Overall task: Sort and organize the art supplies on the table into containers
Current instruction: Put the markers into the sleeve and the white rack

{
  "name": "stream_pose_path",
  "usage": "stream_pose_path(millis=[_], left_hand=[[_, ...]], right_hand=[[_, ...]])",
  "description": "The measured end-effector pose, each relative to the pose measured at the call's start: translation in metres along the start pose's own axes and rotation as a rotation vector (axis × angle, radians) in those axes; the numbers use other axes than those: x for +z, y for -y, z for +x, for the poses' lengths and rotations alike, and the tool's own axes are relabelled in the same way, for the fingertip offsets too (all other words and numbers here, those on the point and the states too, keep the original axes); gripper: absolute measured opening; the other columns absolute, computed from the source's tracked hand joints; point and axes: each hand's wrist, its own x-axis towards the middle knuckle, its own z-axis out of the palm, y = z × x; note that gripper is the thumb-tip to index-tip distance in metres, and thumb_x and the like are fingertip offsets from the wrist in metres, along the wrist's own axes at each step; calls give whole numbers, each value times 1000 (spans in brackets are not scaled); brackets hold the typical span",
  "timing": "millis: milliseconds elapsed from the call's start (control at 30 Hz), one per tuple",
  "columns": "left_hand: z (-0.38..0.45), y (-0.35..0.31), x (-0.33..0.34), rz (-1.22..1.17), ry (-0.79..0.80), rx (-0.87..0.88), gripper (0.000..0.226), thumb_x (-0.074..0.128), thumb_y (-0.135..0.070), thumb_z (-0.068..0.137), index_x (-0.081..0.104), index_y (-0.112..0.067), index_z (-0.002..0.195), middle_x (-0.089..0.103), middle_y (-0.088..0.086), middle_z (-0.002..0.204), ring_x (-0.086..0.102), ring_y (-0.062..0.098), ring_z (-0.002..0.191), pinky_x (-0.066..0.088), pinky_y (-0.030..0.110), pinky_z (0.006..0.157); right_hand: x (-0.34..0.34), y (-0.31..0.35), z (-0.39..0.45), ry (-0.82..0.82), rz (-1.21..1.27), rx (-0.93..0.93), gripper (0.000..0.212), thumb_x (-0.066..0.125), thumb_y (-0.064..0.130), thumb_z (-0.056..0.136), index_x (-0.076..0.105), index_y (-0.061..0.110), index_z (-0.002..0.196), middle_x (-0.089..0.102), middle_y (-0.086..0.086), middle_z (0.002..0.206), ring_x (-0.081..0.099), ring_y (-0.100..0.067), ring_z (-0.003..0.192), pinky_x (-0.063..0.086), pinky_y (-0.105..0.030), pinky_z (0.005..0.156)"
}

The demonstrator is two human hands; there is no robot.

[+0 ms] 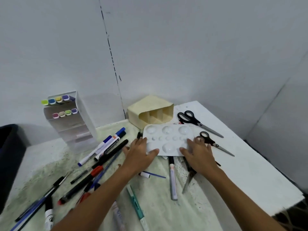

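A white paint palette [168,136] with round wells lies flat in the middle of the table, partly over some pens. My left hand [140,153] rests on its left edge, fingers straight, thumb on the near corner. My right hand [198,155] lies spread on its right end, thumb on top. A cream organizer [150,112] with open compartments stands just behind the palette. A white tiered rack [70,119] at the back left holds several coloured highlighters.
Several markers and pens [106,146] lie scattered to the left and in front. A grey marker [172,180] and a teal pen [136,204] lie near my forearms. Large scissors [198,121] and small scissors [215,144] lie to the right, where the table edge [275,165] runs. A dark object [10,155] sits far left.
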Motion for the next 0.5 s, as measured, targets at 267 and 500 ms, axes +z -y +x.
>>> stream_pose_path(millis=[267,500], left_hand=[[-1,-13,4,-141,-6,28,90,42,-67,75,30,-18,149,27,-2,158,8,17,149,-5,52,116],[-3,-68,30,-111,40,190,93,40,-69,72,32,-17,149,28,-3,157,5,18,149,-6,55,117]], right_hand=[[-13,-9,-6,-61,247,21,58,54,41,94,40,16,145,35,-15,151,18,-28,146,23,-49,115],[-46,-64,-32,-154,266,132,60,55,41,95,38,19,147,29,-13,156,14,-27,148,18,-45,119]])
